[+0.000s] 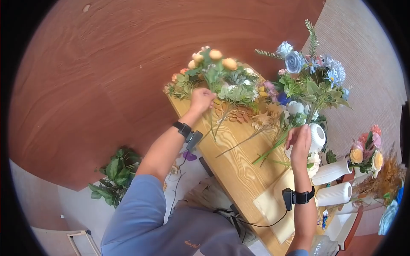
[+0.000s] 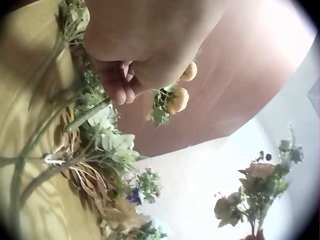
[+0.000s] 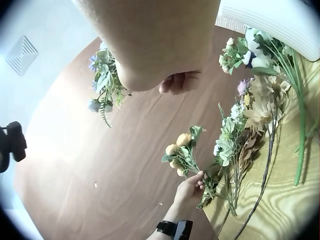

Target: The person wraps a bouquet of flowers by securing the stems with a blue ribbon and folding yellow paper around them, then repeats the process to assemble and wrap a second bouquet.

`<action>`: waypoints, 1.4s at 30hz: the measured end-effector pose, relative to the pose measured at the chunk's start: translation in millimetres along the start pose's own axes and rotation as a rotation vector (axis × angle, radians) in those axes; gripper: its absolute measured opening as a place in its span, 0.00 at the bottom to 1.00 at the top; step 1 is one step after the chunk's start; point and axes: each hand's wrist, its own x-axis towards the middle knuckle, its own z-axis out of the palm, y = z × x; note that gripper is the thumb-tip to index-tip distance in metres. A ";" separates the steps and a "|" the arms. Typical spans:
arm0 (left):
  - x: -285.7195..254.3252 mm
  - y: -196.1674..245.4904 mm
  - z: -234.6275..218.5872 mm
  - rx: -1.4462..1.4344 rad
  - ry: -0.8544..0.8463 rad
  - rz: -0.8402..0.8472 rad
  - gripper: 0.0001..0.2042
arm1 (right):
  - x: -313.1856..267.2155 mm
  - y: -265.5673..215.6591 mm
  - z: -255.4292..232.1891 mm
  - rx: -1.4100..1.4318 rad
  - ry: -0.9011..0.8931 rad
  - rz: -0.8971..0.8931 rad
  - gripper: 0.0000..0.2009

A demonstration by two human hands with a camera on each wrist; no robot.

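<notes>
By left hand point(image 1: 201, 100), yellow spray point(image 3: 184, 140) is being pinched at twelve o'clock; by right hand point(image 1: 300, 140), blue bouquet point(image 1: 314, 87). Likely light and springy, both are being best gripped by stems.

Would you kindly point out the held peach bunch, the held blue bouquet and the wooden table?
Held peach bunch point(image 3: 173, 149): right wrist view, a flower head.
Held blue bouquet point(image 1: 314, 88): head view, leaves below blooms.
Wooden table point(image 1: 232, 165): head view, bare top.
</notes>
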 end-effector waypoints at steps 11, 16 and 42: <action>26.5 -50.3 -17.6 0.264 0.074 -0.229 0.10 | -3.7 -6.0 -11.1 0.275 -0.006 0.156 0.17; 10.1 -18.4 5.2 0.654 0.226 0.304 0.09 | -4.6 -5.8 -7.2 0.303 -0.021 0.168 0.18; -98.0 53.8 127.3 -0.307 -0.607 -0.112 0.10 | 4.9 5.6 -12.4 0.161 0.174 0.046 0.21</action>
